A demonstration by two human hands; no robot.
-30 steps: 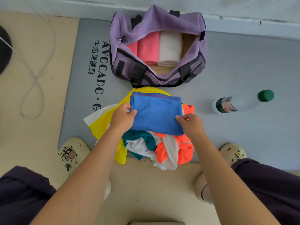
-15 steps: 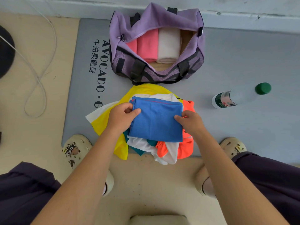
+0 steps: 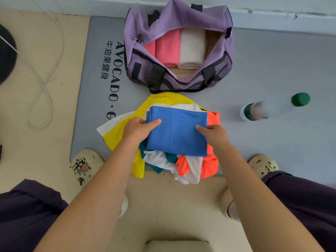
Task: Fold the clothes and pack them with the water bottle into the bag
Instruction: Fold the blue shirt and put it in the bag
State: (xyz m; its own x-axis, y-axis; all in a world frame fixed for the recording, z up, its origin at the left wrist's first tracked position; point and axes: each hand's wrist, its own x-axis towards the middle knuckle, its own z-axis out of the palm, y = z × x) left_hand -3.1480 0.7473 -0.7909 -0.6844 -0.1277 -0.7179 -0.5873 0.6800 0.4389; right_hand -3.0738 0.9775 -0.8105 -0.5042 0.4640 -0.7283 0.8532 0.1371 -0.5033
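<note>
At frame centre my left hand (image 3: 139, 129) and right hand (image 3: 212, 133) pinch the folded blue garment (image 3: 179, 131) by its side edges; lifting level should carry it squarely into the purple bag (image 3: 181, 20) above.

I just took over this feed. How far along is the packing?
Done: folded pink and white clothes sit side by side in the open purple bag. In hand: the left hand and right hand grip a folded blue garment above the pile. Left: the yellow, orange, teal and white pieces lie unfolded, and the water bottle lies on the mat.
</note>
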